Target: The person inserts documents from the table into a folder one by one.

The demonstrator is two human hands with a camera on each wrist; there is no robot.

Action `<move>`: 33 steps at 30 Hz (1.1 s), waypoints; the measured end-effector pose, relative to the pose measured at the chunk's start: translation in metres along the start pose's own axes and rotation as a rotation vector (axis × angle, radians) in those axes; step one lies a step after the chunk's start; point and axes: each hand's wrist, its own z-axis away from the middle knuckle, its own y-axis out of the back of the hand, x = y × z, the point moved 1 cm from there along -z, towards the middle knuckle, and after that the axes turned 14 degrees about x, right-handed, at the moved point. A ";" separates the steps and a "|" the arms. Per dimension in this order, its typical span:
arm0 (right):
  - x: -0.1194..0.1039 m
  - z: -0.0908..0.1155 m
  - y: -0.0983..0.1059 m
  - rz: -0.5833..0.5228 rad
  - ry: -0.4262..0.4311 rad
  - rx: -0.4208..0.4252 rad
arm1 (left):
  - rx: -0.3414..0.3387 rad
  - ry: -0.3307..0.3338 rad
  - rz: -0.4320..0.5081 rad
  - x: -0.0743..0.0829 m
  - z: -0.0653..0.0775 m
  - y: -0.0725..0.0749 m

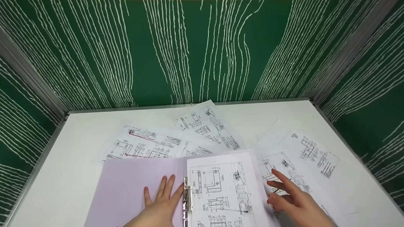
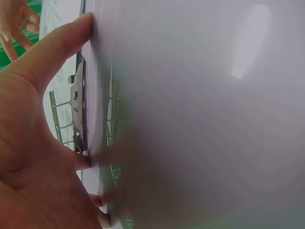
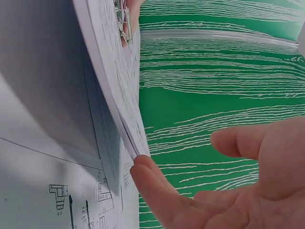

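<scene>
A pale lilac folder [image 1: 129, 179] lies opened out on the table. My left hand [image 1: 159, 205] rests on its left cover with the fingers spread, the thumb by the metal clasp [image 1: 186, 201] along the spine. The left wrist view shows that thumb [image 2: 62, 47] at the spine and the clasp [image 2: 78, 105] beside it. On the right side lies a printed drawing sheet [image 1: 227, 186]. My right hand [image 1: 296, 201] is beside the folder's right edge, thumb and fingers apart. In the right wrist view a fingertip [image 3: 143, 167] is right at the edge of the raised folder side [image 3: 102, 71].
Loose drawing sheets lie behind the folder, at back left [image 1: 139, 142] and back centre [image 1: 206, 126]. More are at the right [image 1: 311, 154], one of them partly under my right hand. Green walls [image 1: 195, 63] with white wavy lines enclose the white table [image 1: 72, 142].
</scene>
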 end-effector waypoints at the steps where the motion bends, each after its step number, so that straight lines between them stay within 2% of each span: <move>1: 0.000 0.000 0.001 -0.001 0.000 -0.005 | 0.001 0.002 0.003 0.000 0.000 0.000; 4: 0.000 0.000 0.005 0.003 -0.003 -0.005 | 0.002 0.006 0.012 0.000 0.001 0.000; 7: 0.000 -0.003 0.012 0.046 0.003 0.031 | 0.000 0.011 0.016 0.001 0.002 0.001; 11: 0.005 -0.012 0.026 0.240 0.099 0.143 | 0.001 0.014 0.012 0.002 0.003 0.001; 13: 0.012 -0.020 0.036 0.344 0.173 0.209 | 0.004 0.012 0.009 0.002 0.004 0.002; 15: 0.020 -0.028 0.047 0.423 0.197 0.250 | 0.007 0.008 -0.001 0.002 0.004 0.002; 18: 0.035 -0.042 0.062 0.519 0.171 0.269 | 0.009 0.004 -0.009 0.002 0.004 0.001; 21: 0.047 -0.052 0.073 0.589 0.126 0.252 | 0.005 0.012 -0.007 0.001 0.003 0.000; 26: 0.057 -0.060 0.083 0.605 0.134 0.259 | -0.003 0.014 -0.003 0.001 0.003 0.000; 33: 0.067 -0.067 0.086 0.651 0.109 0.274 | -0.001 0.014 0.015 0.001 0.003 0.001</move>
